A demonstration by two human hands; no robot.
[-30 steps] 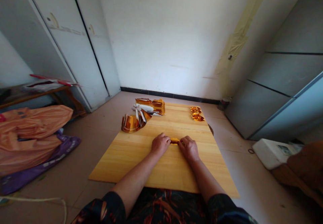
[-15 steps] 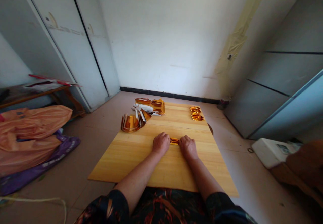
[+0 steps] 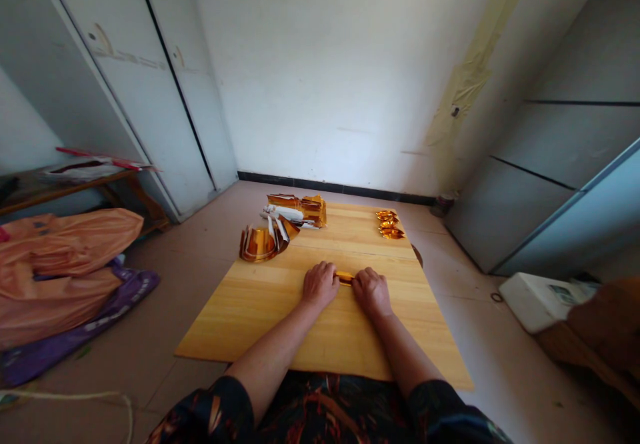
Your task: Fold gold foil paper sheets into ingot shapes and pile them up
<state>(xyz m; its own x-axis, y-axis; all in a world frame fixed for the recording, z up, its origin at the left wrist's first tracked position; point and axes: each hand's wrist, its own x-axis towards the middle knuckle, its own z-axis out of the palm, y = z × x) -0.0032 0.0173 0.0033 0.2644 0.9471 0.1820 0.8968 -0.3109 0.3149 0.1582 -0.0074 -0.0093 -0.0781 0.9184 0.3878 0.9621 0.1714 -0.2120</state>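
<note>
A small folded piece of shiny gold foil paper (image 3: 345, 278) lies across the middle of the wooden board (image 3: 240, 324). My left hand (image 3: 321, 284) is closed on its left end, with the fingers curled down. Its right end is gripped by my right hand (image 3: 371, 291), also with curled fingers. Only the short stretch between the hands shows; both ends are hidden under my fingers.
Curved gold sheets (image 3: 265, 241) rest at the board's left edge, with a stack of gold and white sheets (image 3: 313, 212) behind. Several folded gold foil pieces (image 3: 390, 225) line the far right corner. A white box (image 3: 540, 303) stands on the floor at right.
The strip of foil between my hands looks narrower and smoother on top than before. My hands have shifted only very slightly.
</note>
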